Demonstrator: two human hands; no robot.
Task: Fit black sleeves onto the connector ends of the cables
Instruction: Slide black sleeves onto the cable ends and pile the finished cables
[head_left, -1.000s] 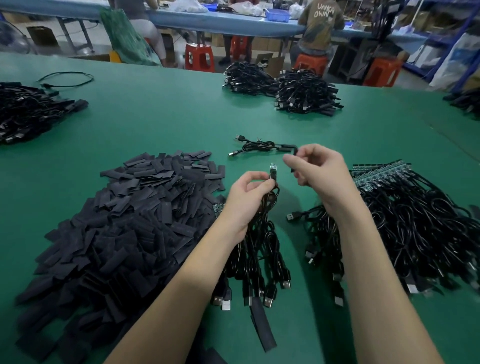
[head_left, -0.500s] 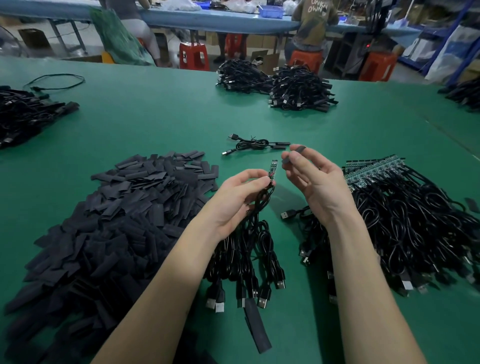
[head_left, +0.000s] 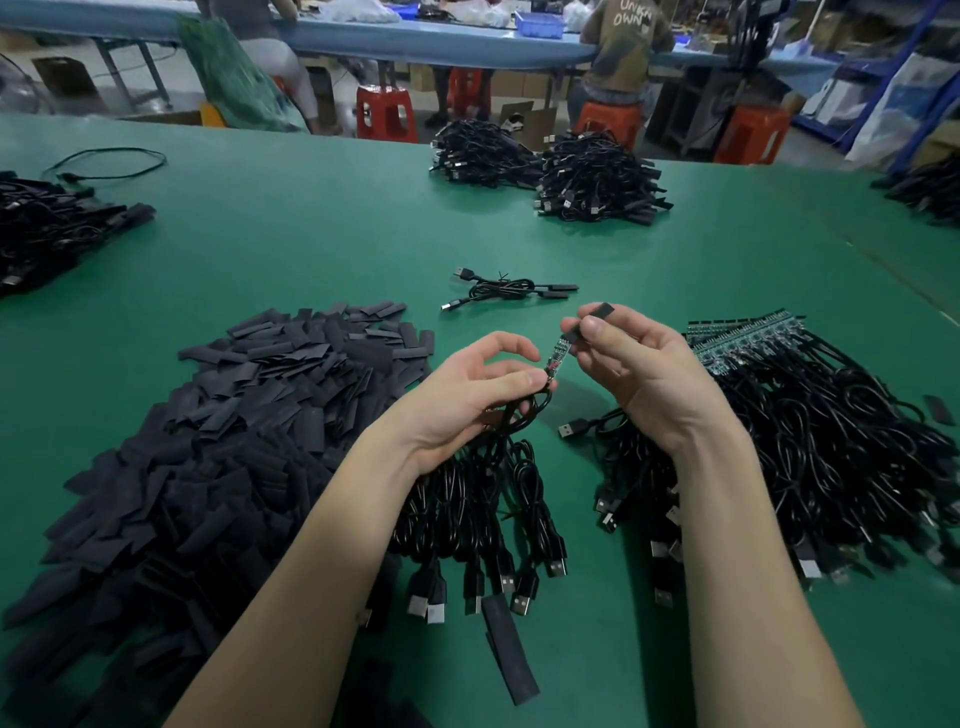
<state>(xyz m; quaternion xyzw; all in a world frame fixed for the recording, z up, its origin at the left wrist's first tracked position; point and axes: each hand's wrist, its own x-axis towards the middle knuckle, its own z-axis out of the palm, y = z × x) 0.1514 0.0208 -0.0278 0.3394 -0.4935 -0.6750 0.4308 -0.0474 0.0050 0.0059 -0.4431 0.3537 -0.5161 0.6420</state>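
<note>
My left hand (head_left: 467, 395) pinches a black cable just below its bare connector board (head_left: 557, 357), and a bundle of cables (head_left: 483, 499) hangs from that grip onto the table. My right hand (head_left: 639, 374) pinches a black sleeve (head_left: 589, 323) whose lower mouth sits over the tip of the board. A big heap of loose black sleeves (head_left: 218, 447) lies to the left. To the right lies a pile of unsleeved cables (head_left: 810, 441) with green board ends (head_left: 737, 338).
Two sleeved cables (head_left: 506, 290) lie on the green table (head_left: 311, 244) ahead. Finished cable heaps (head_left: 597, 176) sit at the far edge, another heap (head_left: 47, 228) at far left. One loose sleeve (head_left: 509, 649) lies near my arms. People sit at a blue bench behind.
My right hand has brought the sleeve down to the connector board, and its mouth now covers the tip. My left hand has tilted the board toward the right hand.
</note>
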